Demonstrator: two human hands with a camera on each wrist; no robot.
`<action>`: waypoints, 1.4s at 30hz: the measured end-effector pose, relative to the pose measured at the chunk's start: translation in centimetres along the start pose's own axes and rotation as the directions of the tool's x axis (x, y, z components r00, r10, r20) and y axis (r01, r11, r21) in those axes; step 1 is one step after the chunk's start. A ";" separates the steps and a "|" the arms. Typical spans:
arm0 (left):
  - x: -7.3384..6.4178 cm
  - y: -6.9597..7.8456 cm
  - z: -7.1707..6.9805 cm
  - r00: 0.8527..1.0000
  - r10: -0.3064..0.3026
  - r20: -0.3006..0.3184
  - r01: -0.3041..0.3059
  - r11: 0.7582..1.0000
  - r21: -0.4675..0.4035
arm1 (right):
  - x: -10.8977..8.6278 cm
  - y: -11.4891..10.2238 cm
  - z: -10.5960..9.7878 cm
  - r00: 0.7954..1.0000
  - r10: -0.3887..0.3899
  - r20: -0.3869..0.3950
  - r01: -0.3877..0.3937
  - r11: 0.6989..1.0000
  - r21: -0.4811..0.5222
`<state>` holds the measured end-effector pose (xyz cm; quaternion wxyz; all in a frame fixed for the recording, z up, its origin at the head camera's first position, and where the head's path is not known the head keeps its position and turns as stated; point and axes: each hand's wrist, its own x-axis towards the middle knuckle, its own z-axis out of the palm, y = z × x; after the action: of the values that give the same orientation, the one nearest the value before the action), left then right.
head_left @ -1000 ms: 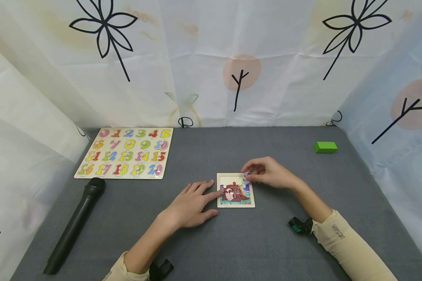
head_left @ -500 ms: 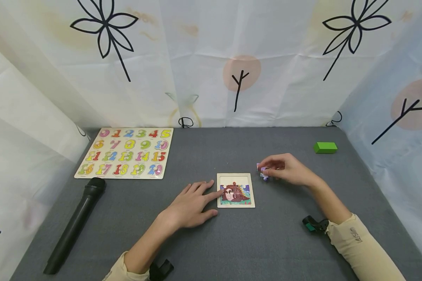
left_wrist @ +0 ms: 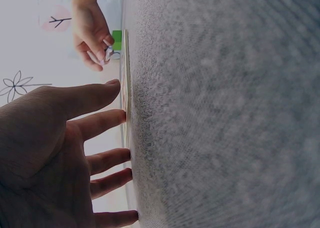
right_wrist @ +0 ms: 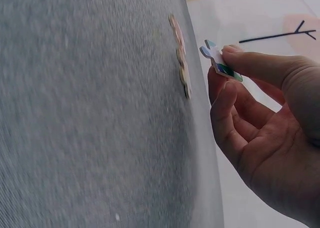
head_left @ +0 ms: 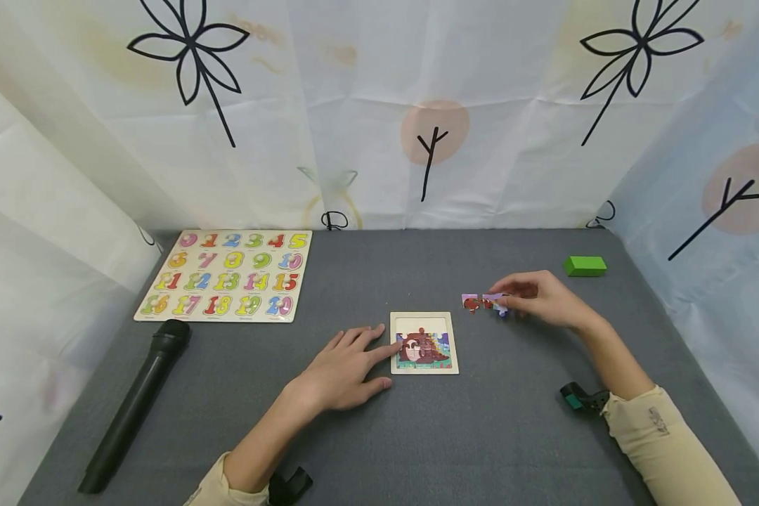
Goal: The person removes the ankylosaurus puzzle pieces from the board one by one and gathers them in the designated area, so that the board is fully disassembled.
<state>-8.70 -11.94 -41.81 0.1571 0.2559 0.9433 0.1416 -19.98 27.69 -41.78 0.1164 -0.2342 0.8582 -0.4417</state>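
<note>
My left hand (head_left: 348,369) lies with spread fingers at the left side of a small wooden jigsaw tray (head_left: 393,351), its index finger touching the rim. In the tray, a partly assembled puzzle shows a reddish-brown animal, and the top strip is bare wood. To the right of the tray, my right hand (head_left: 540,299) pinches a puzzle piece (right_wrist: 218,60) between thumb and index finger. This piece has blue, white and green on it, and is held off the tabletop in the right wrist view. Close by on the cloth lie two loose purple-and-red puzzle pieces (head_left: 471,302).
A number puzzle board (head_left: 221,271) rests at the back left. Nearer on the left lies a black microphone (head_left: 135,404). A green block (head_left: 585,266) sits at the back right. White printed curtains (head_left: 367,140) stand behind and beside the grey table.
My right hand has moved right, from the tray's upper right corner to beyond the loose pieces, carrying the puzzle piece. Those loose pieces have come into view. My left hand has stayed still.
</note>
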 end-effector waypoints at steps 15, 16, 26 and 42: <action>0.0 -0.1 0.0 1.000 0.005 0.011 -0.005 1.000 0.009 | -0.4 1.4 -1.4 0.998 0.065 0.004 -0.065 0.995 -0.076; 0.1 -0.1 0.0 1.000 0.005 0.012 -0.005 1.000 0.008 | -0.4 1.4 -1.4 0.998 0.065 0.002 -0.064 0.995 -0.080; 0.0 -0.1 0.0 1.000 0.003 0.009 -0.003 1.000 0.002 | -0.1 2.1 -1.1 1.000 -0.007 -0.023 0.003 0.987 -0.159; 0.0 -0.1 0.1 1.000 0.014 -0.005 -0.014 1.000 0.007 | 0.0 1.9 -1.0 0.999 0.006 -0.052 -0.017 0.977 -0.214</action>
<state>-8.70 -12.02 -41.96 0.1529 0.2627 0.9423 0.1401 -20.98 29.32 -42.76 0.0711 -0.2290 0.9048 -0.3520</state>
